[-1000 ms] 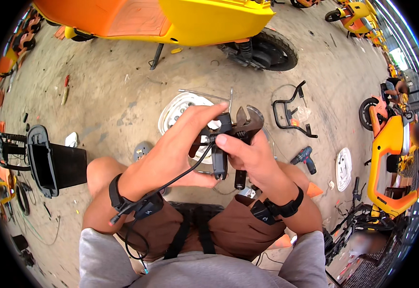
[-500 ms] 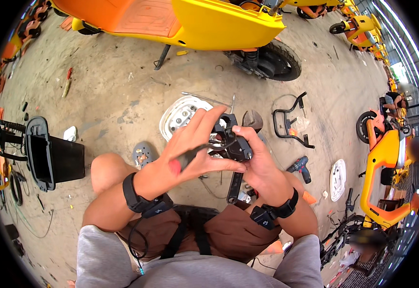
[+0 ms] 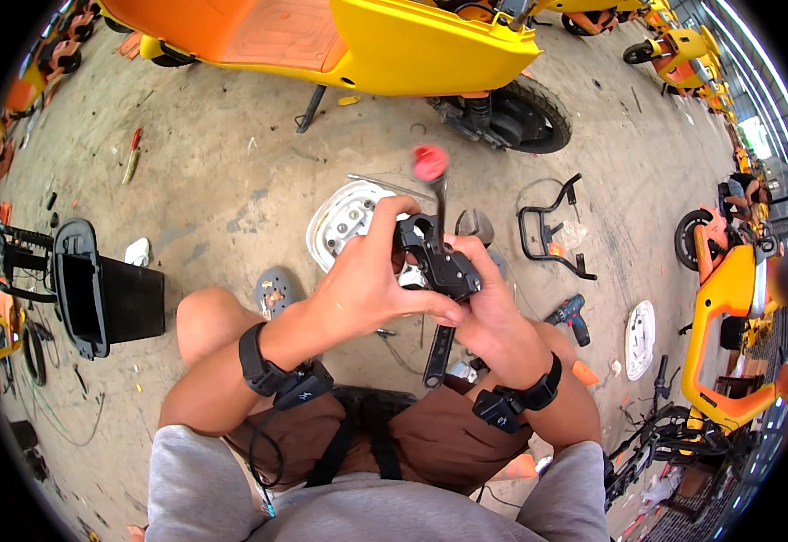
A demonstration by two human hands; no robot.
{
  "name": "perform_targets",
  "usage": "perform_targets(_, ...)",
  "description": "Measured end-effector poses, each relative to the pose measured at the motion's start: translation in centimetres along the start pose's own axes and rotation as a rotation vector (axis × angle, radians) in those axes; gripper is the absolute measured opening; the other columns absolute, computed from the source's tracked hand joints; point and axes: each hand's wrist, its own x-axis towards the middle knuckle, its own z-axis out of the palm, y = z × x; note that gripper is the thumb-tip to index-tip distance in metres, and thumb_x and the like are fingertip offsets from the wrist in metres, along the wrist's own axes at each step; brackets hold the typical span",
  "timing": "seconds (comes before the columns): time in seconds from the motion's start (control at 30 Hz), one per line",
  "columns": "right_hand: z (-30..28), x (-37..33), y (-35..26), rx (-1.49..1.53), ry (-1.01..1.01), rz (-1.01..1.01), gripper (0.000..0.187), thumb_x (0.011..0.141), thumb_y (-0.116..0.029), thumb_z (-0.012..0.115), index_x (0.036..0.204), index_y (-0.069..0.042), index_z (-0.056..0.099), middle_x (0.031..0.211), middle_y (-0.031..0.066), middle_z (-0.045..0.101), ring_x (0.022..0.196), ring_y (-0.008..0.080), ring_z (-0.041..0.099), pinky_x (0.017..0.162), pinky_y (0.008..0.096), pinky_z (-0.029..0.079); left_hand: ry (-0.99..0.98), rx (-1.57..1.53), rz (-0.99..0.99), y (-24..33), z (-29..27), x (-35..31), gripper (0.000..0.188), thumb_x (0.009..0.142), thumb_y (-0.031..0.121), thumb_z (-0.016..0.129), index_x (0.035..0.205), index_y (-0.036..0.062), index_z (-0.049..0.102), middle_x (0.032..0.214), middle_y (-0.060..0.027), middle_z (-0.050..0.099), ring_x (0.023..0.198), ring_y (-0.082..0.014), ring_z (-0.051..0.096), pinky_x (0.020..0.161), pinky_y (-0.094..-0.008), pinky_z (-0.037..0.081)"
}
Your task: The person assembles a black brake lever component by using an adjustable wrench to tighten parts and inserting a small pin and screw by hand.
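Black lever bracket (image 3: 450,274) — between left fingers (image 3: 383,226) and right fingers (image 3: 481,257), in the grip of both

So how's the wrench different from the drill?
The wrench is in the right hand, but the drill lies on the floor. The wrench has a long, straight handle with a wide head, while the drill is bent, a bit like an L. The wrench looks plain dark, but the drill has little bits of red. Both are tools.
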Motion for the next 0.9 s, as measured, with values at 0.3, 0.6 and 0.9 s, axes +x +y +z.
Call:
perform_targets(0.3,-1.3,-0.7,-1.5,0.061,-0.065,-0.152,0.036,0.089,-0.038,0.056,0.094,-0.002,0.061,0.06,-0.0028,0.052,0.037,0.0052,0.027,0.037,0.0221,0.022,0.094,-0.403,0.022,-0.3,-1.4,0.4,0.044,0.103,0.039,0.04,0.122,0.0004,0.051,0.07,-0.0002,0.053,0.054,-0.0071,0.048,0.047,-0.0203,0.039)
perform_targets(0.6,-3.3,-1.3,-3.6,0.232,0.121,-0.328,0.032,0.087,-0.037,0.06,0.098,-0.007,0.058,0.081,-0.0002,0.06,0.037,0.0068,0.027,0.036,0.0231,0.023,0.076,-0.264,-0.418,-9.8,-2.1,0.9,0.025,0.097,0.024,0.055,0.099,-0.0003,0.061,0.062,-0.0027,0.057,0.046,-0.0087,0.05,0.042,-0.023,0.041)
perform_targets(0.9,-5.4,-2.4,-5.3,0.345,0.162,-0.336,0.033,0.088,-0.037,0.06,0.099,-0.006,0.057,0.087,0.0,0.062,0.036,0.008,0.03,0.036,0.024,0.025,0.119,0.682,-0.496,-33.6,3.8,1.3,0.018,0.08,0.016,0.06,0.087,0.001,0.066,0.087,-0.0228,0.067,0.085,-0.0406,0.064,0.077,-0.0473,0.051)
